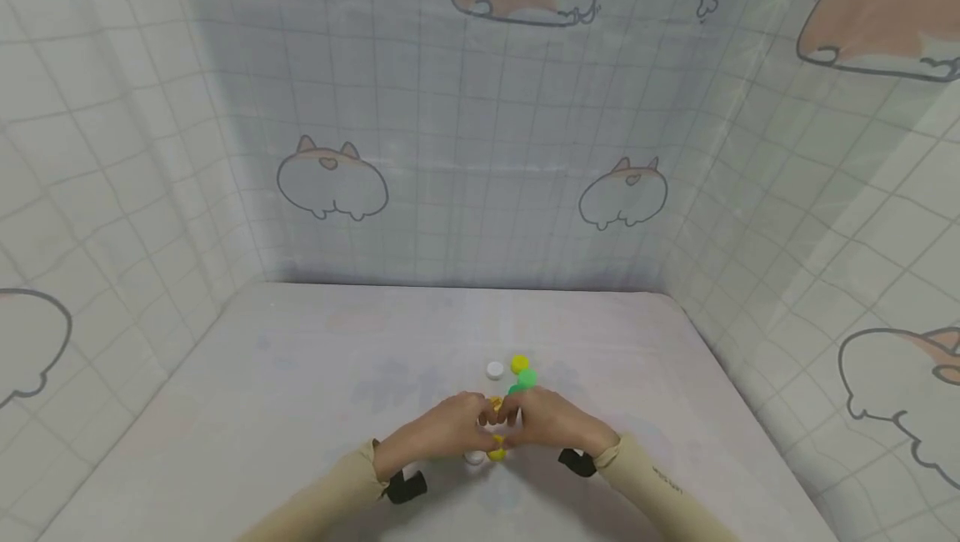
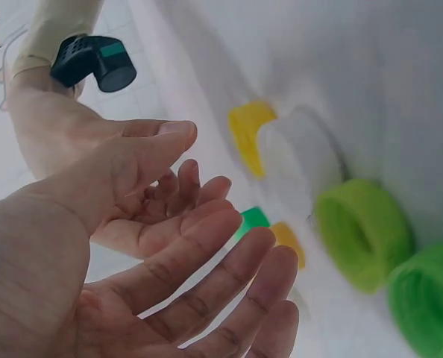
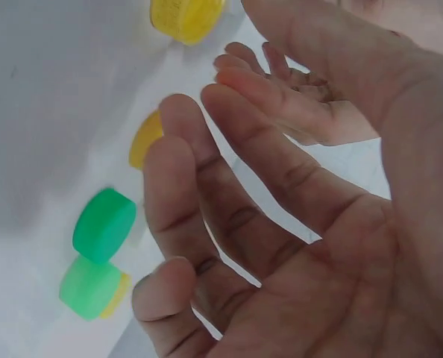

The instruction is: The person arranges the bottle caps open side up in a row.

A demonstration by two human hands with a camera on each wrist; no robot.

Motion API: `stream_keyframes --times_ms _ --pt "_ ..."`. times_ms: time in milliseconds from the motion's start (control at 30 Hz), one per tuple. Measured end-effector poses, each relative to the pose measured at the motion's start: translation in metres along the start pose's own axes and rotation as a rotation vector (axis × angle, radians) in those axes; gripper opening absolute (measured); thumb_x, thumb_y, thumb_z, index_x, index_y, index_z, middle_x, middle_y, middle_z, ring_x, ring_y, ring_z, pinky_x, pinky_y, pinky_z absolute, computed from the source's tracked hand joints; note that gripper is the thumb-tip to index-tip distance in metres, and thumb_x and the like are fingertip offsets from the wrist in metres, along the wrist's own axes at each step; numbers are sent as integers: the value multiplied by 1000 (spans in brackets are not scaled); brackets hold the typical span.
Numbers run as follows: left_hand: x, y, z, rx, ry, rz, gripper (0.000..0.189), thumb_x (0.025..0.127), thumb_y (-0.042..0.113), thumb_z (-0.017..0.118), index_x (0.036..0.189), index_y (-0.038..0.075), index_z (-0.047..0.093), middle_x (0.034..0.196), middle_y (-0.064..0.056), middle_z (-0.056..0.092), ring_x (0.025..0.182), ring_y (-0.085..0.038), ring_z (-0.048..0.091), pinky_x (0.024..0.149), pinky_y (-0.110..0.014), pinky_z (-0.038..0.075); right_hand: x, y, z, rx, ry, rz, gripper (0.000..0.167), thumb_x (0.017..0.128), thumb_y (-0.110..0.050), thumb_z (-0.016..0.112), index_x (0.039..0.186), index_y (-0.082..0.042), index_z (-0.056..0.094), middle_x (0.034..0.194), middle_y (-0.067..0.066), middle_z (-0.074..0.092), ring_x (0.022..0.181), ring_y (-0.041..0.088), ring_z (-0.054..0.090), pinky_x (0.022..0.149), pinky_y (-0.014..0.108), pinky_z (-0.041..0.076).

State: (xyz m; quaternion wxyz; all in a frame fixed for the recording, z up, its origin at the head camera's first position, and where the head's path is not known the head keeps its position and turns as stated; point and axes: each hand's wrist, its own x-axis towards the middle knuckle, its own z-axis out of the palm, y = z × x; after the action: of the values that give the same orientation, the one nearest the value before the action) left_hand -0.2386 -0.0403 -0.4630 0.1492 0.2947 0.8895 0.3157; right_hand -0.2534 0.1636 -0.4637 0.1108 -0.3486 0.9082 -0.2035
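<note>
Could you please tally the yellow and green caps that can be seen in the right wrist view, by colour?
Yellow: 3 (the yellow cap at the top edge, the partly hidden darker yellow cap, and the mostly hidden yellow cap behind the light green one)
Green: 2 (the dark green cap, the light green cap)
Total: 5

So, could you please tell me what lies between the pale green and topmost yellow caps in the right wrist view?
In the right wrist view, a dark green cap and another yellow cap.
</note>
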Motion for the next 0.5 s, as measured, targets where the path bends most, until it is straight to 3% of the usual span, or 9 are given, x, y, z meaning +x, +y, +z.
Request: stream_keyframes --times_ms 133,333,500 --pt "1 0 -6 31 24 26 28 82 30 75 99 8 71 97 0 69 90 -16 64 69 -23 50 -1 0 -6 -9 44 -8 27 78 -26 80 101 -16 72 97 -8 70 84 7 62 68 18 47" --pt "6 0 -11 13 73 28 18 83 23 75 93 8 71 88 2 68 81 -12 62 66 -22 49 0 2 -13 20 91 -31 24 80 -19 79 102 -13 72 96 1 72 84 16 65 69 19 48" --pt "11 1 -15 -25 101 31 11 84 17 74 89 8 72 83 3 68 76 -8 61 64 -22 49 2 7 -18 34 119 -26 25 81 -21 78 102 -11 72 96 2 71 79 10 62 68 19 49"
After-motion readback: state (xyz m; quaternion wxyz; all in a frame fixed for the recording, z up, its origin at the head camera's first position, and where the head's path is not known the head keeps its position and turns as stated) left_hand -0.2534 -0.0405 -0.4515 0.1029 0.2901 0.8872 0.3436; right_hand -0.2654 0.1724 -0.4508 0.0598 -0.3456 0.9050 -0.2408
